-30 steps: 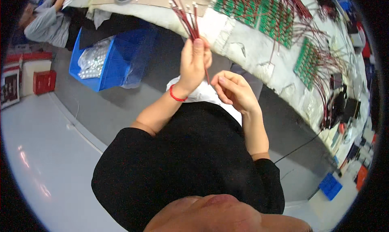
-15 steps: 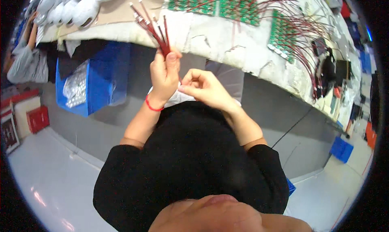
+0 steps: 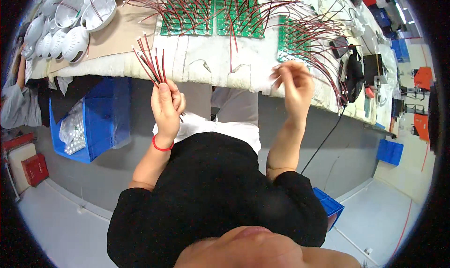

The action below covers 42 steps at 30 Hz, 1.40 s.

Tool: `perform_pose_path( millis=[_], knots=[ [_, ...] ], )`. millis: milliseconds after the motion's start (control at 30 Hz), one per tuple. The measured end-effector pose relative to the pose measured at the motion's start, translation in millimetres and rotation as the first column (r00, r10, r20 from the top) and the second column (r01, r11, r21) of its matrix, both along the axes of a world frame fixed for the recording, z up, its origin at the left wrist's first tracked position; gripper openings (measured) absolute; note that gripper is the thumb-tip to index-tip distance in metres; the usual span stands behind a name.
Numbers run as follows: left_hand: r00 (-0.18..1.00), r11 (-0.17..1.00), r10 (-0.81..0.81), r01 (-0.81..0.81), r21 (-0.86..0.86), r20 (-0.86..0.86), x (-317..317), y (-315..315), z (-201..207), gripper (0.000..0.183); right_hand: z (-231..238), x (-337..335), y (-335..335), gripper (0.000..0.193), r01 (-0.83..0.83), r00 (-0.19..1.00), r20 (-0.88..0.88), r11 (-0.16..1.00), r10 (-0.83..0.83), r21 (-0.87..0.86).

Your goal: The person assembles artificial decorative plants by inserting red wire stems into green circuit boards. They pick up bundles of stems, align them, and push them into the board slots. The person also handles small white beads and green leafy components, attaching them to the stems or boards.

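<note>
My left hand (image 3: 166,109), with a red band at the wrist, is closed round a bundle of thin red and black wires (image 3: 153,67). The wires fan out above the fist, with small white connectors at their ends. Over the table's front edge, my right hand (image 3: 295,87) is raised with bent fingers. Motion smears its fingertips, so whether they hold anything is unclear. It is nearest to the right green circuit board panel (image 3: 287,38), which has many red and black wires on it. Two more wired panels, a left one (image 3: 185,26) and a middle one (image 3: 239,24), lie farther back.
White rounded plastic shells (image 3: 75,44) crowd the table's far left, beside brown cardboard (image 3: 115,38). A blue bin (image 3: 89,127) with bagged white parts stands below the left edge. A black pouch (image 3: 355,76) lies at the right. A person's sleeve (image 3: 21,106) shows far left.
My hands have come apart. The right one has moved up and right, over the table edge; the left still grips the wires. The view has shifted, showing more of the panels.
</note>
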<state>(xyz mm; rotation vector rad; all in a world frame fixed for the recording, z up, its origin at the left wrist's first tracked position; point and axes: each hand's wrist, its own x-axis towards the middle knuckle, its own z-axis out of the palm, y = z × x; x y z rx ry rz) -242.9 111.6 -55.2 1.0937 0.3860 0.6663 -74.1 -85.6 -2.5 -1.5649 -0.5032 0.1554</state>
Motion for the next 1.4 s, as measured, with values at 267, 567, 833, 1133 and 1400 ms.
perform_pose_path(
  millis=[267,567,833,1133,1400],
  knots=[
    [0.997,0.976,-0.077,0.081,-0.202,0.025,-2,-9,0,0.034,-50,63,-35,0.007,0.347,0.852,0.514,0.841,-0.097,-0.416],
    [0.993,0.959,-0.116,0.117,-0.257,0.02,1,-11,-2,0.025,-47,64,-31,0.006,0.318,0.815,0.579,0.844,-0.011,-0.432],
    [0.997,0.959,-0.07,0.059,-0.276,-0.029,4,-8,-1,0.023,-44,64,-30,0.004,0.285,0.83,0.558,0.842,0.023,-0.458],
    [0.994,0.924,-0.105,0.099,-0.37,0.004,7,-5,2,0.024,-48,66,-31,0.005,0.289,0.829,0.558,0.838,0.023,-0.464],
    [0.989,0.899,-0.144,0.142,-0.413,0.027,13,-5,2,0.025,-50,68,-33,0.005,0.275,0.847,0.531,0.846,0.011,-0.456]
  ],
)
